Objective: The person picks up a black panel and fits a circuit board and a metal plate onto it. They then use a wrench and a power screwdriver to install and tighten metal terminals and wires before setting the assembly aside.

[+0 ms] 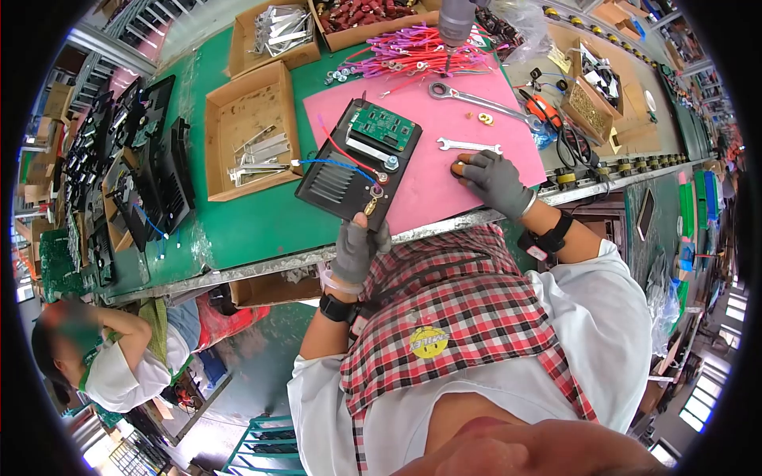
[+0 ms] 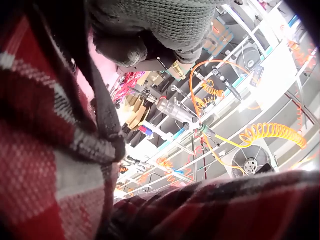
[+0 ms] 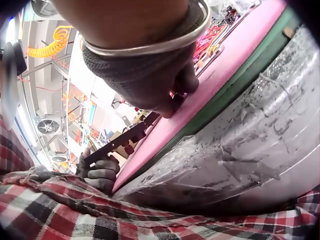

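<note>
My gloved left hand (image 1: 355, 252) grips the near edge of a black slotted metal panel (image 1: 329, 184), thumb on top and fingers underneath. The panel lies tilted on the pink mat (image 1: 432, 194); in the right wrist view its near end (image 3: 107, 149) stands raised in that hand. It carries a green circuit board (image 1: 384, 127), a blue wire (image 1: 337, 163) and a red wire (image 1: 340, 145) that meet near bolts. My gloved right hand (image 1: 494, 184) rests on the mat with fingers loosely bent, holding nothing, just below a small open-ended wrench (image 1: 470, 147). A larger ratchet wrench (image 1: 484, 104) lies beyond.
Left of the panel stands a cardboard box (image 1: 213, 151) with metal strips. Red wires (image 1: 421, 51) are heaped at the back under a hanging power driver (image 1: 456, 22). Black panels (image 1: 163, 174) stack at far left. Another person (image 1: 135, 365) sits at lower left.
</note>
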Tool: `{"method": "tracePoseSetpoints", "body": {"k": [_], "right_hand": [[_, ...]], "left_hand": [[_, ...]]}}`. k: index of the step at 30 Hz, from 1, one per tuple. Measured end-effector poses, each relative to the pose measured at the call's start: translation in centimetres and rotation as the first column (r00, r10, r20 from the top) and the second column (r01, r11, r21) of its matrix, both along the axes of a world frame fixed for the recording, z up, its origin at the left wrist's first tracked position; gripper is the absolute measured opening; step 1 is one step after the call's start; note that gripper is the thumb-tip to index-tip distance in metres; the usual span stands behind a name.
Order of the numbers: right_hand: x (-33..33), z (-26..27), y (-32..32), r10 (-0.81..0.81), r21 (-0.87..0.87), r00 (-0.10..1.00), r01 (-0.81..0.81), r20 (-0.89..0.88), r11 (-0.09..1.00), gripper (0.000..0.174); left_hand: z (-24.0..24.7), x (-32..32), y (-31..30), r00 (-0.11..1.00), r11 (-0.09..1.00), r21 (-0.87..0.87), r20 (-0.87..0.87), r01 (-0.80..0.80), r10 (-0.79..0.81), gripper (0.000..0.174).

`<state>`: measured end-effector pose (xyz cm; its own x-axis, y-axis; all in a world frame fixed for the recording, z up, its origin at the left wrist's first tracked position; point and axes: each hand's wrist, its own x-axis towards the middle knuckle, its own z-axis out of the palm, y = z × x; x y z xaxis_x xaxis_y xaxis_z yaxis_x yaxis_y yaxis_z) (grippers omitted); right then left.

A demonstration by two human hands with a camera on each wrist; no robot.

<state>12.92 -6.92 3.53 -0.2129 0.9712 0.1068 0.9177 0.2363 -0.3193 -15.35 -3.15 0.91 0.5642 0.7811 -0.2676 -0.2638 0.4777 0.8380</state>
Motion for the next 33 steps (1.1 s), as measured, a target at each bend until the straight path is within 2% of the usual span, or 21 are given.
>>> {"method": "tracePoseSetpoints", "body": {"k": [2,5,8,9,11,12,15,18,21,24,27,30,32,33], "right_hand": [[-0.1,0.2,0.6,0.051,0.026,0.983,-0.047,-0.178,0.999,0.024],[-4.2,4.2,2.6,0.241,0.039,0.879,-0.247,-0.411,0.968,0.024],[-8.0,4.8,4.6,0.405,0.16,0.796,-0.374,-0.45,0.913,0.026],[-8.6,4.6,4.9,0.416,0.143,0.798,-0.395,-0.436,0.907,0.026],[-9.8,3.5,5.5,0.446,0.107,0.798,-0.443,-0.405,0.89,0.027],[-9.7,3.2,5.6,0.443,0.111,0.778,-0.443,-0.446,0.889,0.028],[-9.6,3.5,5.5,0.455,0.121,0.786,-0.448,-0.42,0.886,0.031],[-9.6,2.3,5.3,0.524,0.231,0.794,-0.472,-0.309,0.851,0.037],[-9.4,2.2,5.3,0.543,0.252,0.788,-0.485,-0.291,0.838,0.043],[-9.4,2.7,5.4,0.529,0.206,0.803,-0.488,-0.276,0.848,0.046],[-9.3,2.5,5.3,0.478,0.13,0.796,-0.465,-0.371,0.876,0.044],[-9.6,1.5,4.9,0.511,0.244,0.793,-0.451,-0.33,0.858,0.041],[-9.9,1.6,4.7,0.474,0.237,0.84,-0.42,-0.264,0.876,0.041],[-10.0,1.8,4.6,0.453,0.233,0.861,-0.403,-0.233,0.885,0.041]], "left_hand": [[0.2,0.1,0.1,1.0,1.0,0.002,0.007,0.007,-0.007,0.062],[0.2,0.1,0.1,1.0,1.0,-0.001,0.021,0.019,-0.019,0.062],[0.0,0.3,-0.1,1.0,1.0,-0.01,0.011,-0.023,0.023,0.064],[0.0,0.2,-0.1,0.999,0.999,-0.017,0.004,-0.051,0.051,0.065],[-0.2,-0.1,0.2,0.999,0.999,0.041,0.031,-0.008,0.007,0.067],[-0.2,0.2,0.1,0.999,0.999,0.043,0.041,-0.012,0.01,0.068],[-0.3,0.0,0.0,0.999,0.999,0.04,0.031,-0.012,0.011,0.071],[-0.5,0.2,0.0,0.999,1.0,0.011,0.044,-0.012,0.012,0.071],[-0.1,0.1,0.1,0.998,1.0,0.004,0.068,-0.005,0.005,0.069],[0.1,0.2,0.0,0.997,1.0,0.002,0.069,-0.026,0.026,0.067],[0.1,0.3,-0.1,0.997,0.999,0.027,0.055,-0.047,0.046,0.066],[-0.1,0.2,-0.1,0.999,0.998,0.05,0.038,-0.038,0.036,0.065],[-0.5,0.0,-0.1,0.999,0.999,0.05,0.037,-0.019,0.018,0.066],[-1.0,-0.1,0.0,0.997,0.999,0.033,0.083,-0.009,0.006,0.06]]}}
